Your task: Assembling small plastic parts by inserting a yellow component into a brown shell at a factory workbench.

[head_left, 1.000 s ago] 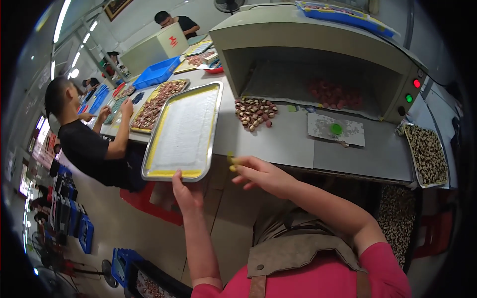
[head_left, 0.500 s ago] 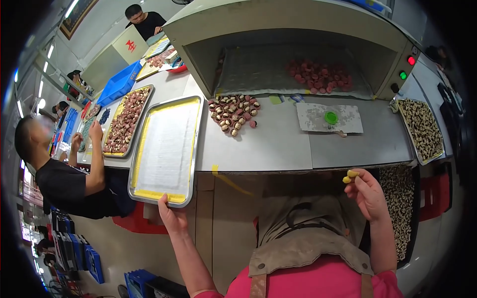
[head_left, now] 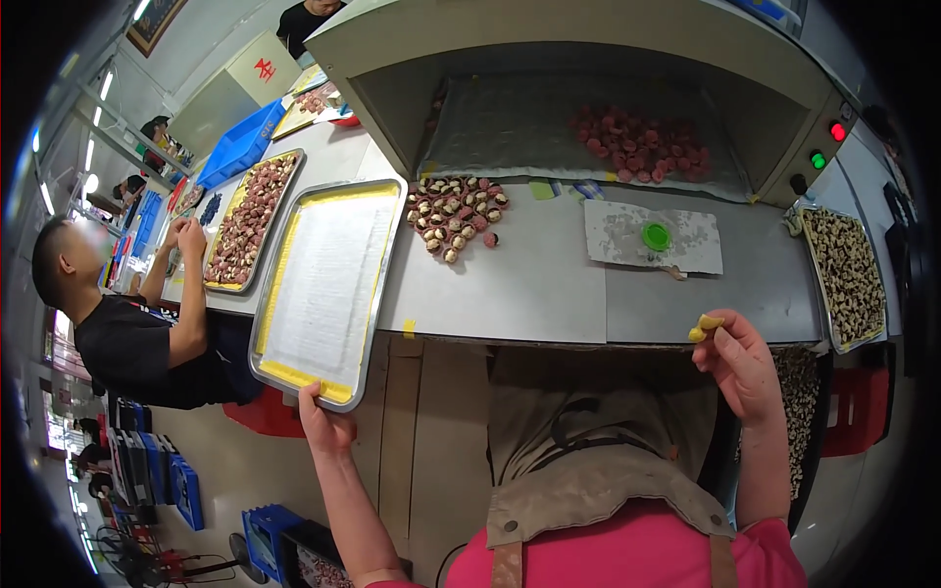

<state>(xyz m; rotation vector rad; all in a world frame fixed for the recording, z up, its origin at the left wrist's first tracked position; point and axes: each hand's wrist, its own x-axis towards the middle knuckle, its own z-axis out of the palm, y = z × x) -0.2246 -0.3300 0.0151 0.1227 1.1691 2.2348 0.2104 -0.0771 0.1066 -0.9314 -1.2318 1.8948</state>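
My left hand (head_left: 326, 425) grips the near rim of a metal tray (head_left: 365, 355), thumb on top. The tray has a white sheet inside with a yellow border, and nothing lies on it. Its far part is over the table, and its near end juts past the table edge. My right hand (head_left: 742, 370) is raised at the table's front edge, fingers curled in. Yellow finger covers (head_left: 708, 327) sit together at its fingertips; whether anything is pinched there is hidden. Behind the tray's right side lies a pile of small red-and-cream cup-shaped pieces (head_left: 453, 218).
A box-like cabinet (head_left: 392, 69) holds reddish pieces (head_left: 642, 144). Before it lies a white board (head_left: 613, 225) with a green round lid (head_left: 656, 235). Filled trays stand left (head_left: 254, 220) and right (head_left: 845, 269). A co-worker (head_left: 137, 343) works at left, near a blue bin (head_left: 241, 144).
The tray's near end has shifted slightly left and down with my left hand. My right hand has moved a little right and up. The whole view has turned slightly.
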